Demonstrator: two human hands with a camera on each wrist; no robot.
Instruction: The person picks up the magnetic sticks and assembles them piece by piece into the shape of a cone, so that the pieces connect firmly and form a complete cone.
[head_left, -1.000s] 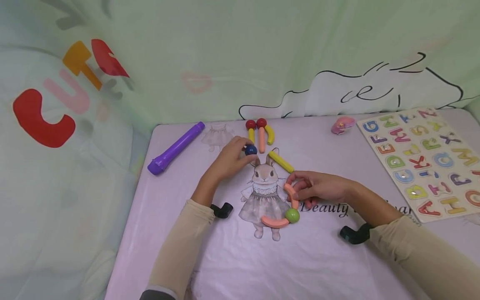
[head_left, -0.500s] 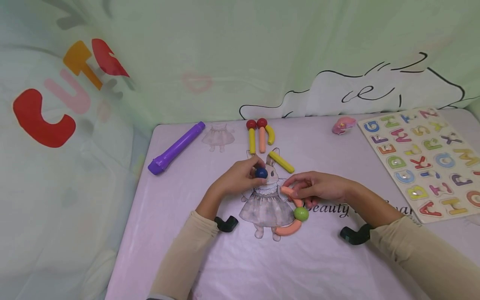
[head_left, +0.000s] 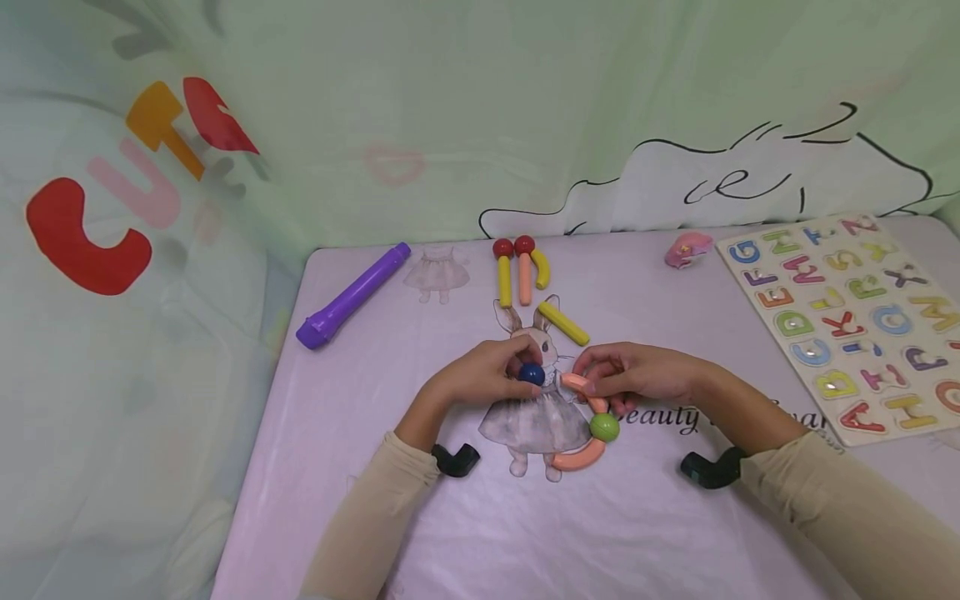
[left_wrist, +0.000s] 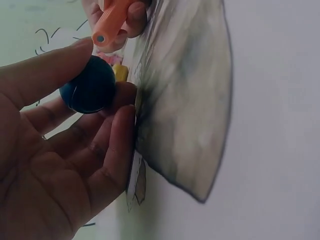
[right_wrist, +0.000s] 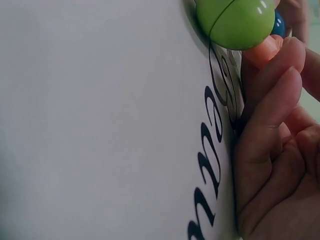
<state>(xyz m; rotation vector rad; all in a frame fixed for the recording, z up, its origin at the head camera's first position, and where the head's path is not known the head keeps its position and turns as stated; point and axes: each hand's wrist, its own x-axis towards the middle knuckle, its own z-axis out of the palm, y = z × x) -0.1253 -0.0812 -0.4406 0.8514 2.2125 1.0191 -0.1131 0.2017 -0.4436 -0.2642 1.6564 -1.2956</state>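
Between thumb and fingers my left hand (head_left: 483, 372) pinches a dark blue ball (head_left: 532, 374), held over the printed rabbit's chest. My right hand (head_left: 641, 372) pinches a curved orange stick (head_left: 576, 382), whose near end shows a small metallic dot (left_wrist: 101, 38) in the left wrist view. That stick meets a green ball (head_left: 604, 427), and a second curved orange stick (head_left: 579, 457) runs from the ball's other side across the rabbit's foot. A small gap separates the blue ball from the free end of the held stick.
Behind the hands lie a straight yellow stick (head_left: 563, 323), two red balls joined to sticks (head_left: 504, 275), and a curved yellow stick (head_left: 540, 269). A purple toy microphone (head_left: 352, 297) lies left. Right are a pink toy (head_left: 687, 249) and a letter board (head_left: 847, 333). Fabric walls (head_left: 450, 117) edge the table.
My left hand has brought the blue ball from the rabbit's ear down and rightward, close to the orange stick. The orange-and-green chain has swung slightly right, still in my right hand.
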